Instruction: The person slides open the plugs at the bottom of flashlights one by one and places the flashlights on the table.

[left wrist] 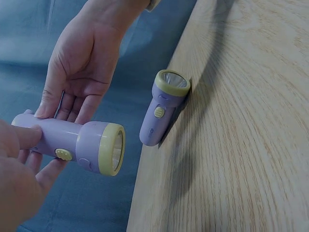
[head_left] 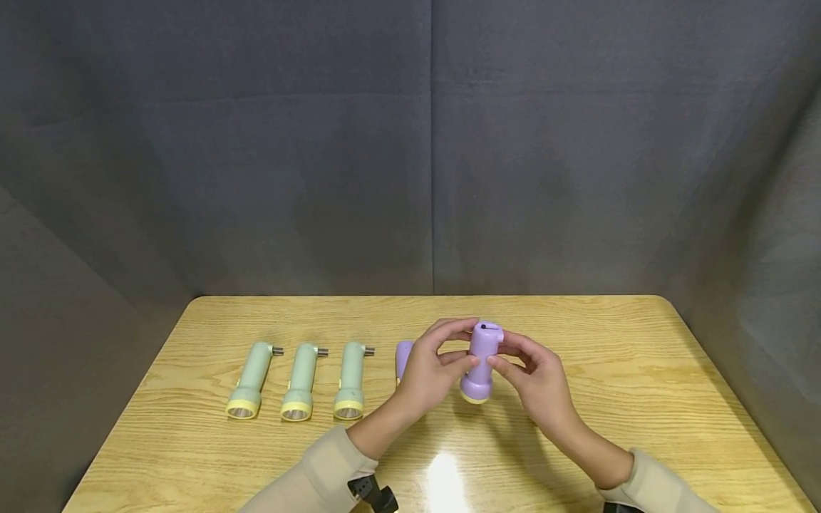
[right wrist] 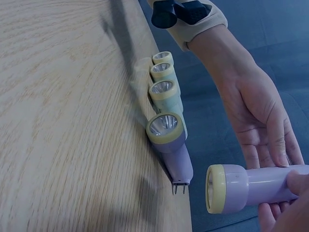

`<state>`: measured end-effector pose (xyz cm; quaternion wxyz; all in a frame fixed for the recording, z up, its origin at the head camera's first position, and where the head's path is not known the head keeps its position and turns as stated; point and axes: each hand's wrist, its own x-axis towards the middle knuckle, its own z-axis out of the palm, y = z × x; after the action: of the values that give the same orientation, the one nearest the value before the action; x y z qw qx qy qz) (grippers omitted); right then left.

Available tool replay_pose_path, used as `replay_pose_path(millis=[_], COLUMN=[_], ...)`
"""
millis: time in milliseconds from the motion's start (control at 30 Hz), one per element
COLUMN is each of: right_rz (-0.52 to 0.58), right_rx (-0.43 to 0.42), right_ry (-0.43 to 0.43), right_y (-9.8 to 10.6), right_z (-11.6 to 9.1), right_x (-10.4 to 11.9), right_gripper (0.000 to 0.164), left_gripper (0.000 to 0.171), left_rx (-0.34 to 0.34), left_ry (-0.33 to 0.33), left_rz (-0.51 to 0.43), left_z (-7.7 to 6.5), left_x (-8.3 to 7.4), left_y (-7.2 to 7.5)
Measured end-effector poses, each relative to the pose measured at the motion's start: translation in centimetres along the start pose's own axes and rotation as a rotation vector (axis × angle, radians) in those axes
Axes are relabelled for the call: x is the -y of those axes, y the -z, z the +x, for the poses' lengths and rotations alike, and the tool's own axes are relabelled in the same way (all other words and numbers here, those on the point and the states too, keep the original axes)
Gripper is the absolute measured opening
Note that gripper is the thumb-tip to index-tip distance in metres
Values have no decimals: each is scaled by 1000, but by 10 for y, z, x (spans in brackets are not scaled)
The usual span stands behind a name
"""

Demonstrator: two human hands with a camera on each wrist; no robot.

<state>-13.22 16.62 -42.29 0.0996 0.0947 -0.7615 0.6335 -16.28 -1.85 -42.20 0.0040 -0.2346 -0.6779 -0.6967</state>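
A purple flashlight [head_left: 482, 362] with a yellow lens rim is held above the table, lens end tilted down. My left hand [head_left: 428, 367] pinches its left side between thumb and fingers; my right hand [head_left: 541, 385] grips the opposite side the same way. On the held flashlight's body, the left wrist view shows a yellow switch [left wrist: 63, 154]. A second purple flashlight [right wrist: 177, 162] lies on the table, two prongs folded out at its tail. In the head view, my left hand partly hides that one.
Three green flashlights with yellow rims lie side by side on the left of the wooden table [head_left: 628, 370]: one far left [head_left: 253, 374], one in the middle [head_left: 301, 374] and one on the right [head_left: 350, 374]. Their prongs stick out rightward. Dark curtains [head_left: 308, 178] surround the table.
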Motion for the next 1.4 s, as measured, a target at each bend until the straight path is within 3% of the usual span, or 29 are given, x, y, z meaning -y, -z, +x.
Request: replay_pose_path(millis=[500,867,1133,1400], right_rz=[18,32,43,73], right_rx=[-9,-9,22,44], right_ry=[46,67,99,126], right_y=[1,1,1,0], right_z=[0,1,1,1], right_x=[-2,-5,-9,-9], right_gripper=[34,34,33,32], left_gripper=[40,28,23,16], left_rx=[18,10,41,80], left_ry=[18,119,209,249], left_rz=[-24,-33,-40,-71], left_z=[1,4,4,7], left_x=[0,-6,-13,-23], left_y=[1,2,5,9])
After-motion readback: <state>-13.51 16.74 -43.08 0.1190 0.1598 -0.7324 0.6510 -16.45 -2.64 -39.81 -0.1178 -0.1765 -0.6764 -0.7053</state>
